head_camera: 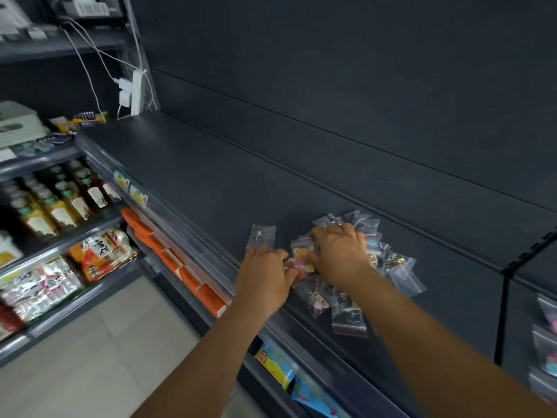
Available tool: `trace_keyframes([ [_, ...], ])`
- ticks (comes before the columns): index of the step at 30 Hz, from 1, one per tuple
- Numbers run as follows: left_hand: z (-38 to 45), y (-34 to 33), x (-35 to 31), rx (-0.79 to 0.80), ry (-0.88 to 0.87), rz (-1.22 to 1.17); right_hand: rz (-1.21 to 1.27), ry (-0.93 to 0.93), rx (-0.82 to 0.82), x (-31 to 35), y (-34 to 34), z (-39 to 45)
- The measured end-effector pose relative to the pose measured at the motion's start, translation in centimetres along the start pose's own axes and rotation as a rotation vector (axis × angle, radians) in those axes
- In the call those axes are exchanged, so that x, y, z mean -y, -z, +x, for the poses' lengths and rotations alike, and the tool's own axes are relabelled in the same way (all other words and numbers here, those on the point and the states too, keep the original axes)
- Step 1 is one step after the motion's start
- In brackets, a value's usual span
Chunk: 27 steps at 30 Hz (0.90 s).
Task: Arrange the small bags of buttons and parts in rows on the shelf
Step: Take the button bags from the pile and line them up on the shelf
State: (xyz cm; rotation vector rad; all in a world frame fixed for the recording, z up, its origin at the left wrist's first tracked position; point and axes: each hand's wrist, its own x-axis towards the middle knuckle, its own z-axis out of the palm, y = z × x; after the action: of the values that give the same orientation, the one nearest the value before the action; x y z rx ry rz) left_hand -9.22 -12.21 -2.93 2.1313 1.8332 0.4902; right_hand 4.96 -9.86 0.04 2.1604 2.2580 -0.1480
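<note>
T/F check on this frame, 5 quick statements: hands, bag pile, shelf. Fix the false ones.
1. Both hands are at the pile of small bags on the dark shelf. True.
2. One clear bag lies apart, left of the pile. True.
3. The bags are already laid out in neat rows. False: they sit in an overlapping heap, with only one set aside.
4. The left hand hangs idle below the shelf. False: its fingers pinch a bag of colourful pieces at the pile's edge.
5. The right hand rests on top of the pile, fingers curled into the bags. True.
</note>
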Motion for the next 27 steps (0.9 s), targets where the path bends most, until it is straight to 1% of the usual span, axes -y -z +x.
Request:
trace_keyframes([
  [2,0.2,-0.2,0.0,-0.001,0.006,-0.076,0.009,-0.018,0.038,0.1,0.1,0.6],
  [5,0.4,-0.2,-0.2,-0.003,0.039,-0.138,0.048,-0.03,0.046,0.1,0.2,1.3],
  [12,0.6,0.0,-0.1,-0.05,-0.024,-0.185,0.181,-0.014,-0.117,-0.2,0.1,0.9],
  [14,0.6,0.3,-0.5,-0.05,-0.043,-0.209,0.287,-0.022,-0.171,-0.4,0.3,0.8],
  [17,0.6,1.3,-1.3,-0.051,-0.067,-0.328,0.586,-0.02,-0.259,-0.9,1.1,0.4],
  [19,0.8,2.1,-2.0,-0.032,-0.065,-0.435,0.75,-0.043,-0.288,-1.3,1.8,-0.1],
  [22,1.4,2.7,-3.0,-0.016,-0.035,-0.607,0.95,-0.094,-0.291,-2.4,2.5,-1.1],
  [24,1.7,2.7,-3.8,-0.007,-0.03,-0.679,1.087,-0.126,-0.275,-3.2,3.0,-2.0],
  [27,1.7,2.6,-5.6,0.063,-0.06,-0.775,1.225,-0.143,-0.27,-4.6,3.9,-4.0],
])
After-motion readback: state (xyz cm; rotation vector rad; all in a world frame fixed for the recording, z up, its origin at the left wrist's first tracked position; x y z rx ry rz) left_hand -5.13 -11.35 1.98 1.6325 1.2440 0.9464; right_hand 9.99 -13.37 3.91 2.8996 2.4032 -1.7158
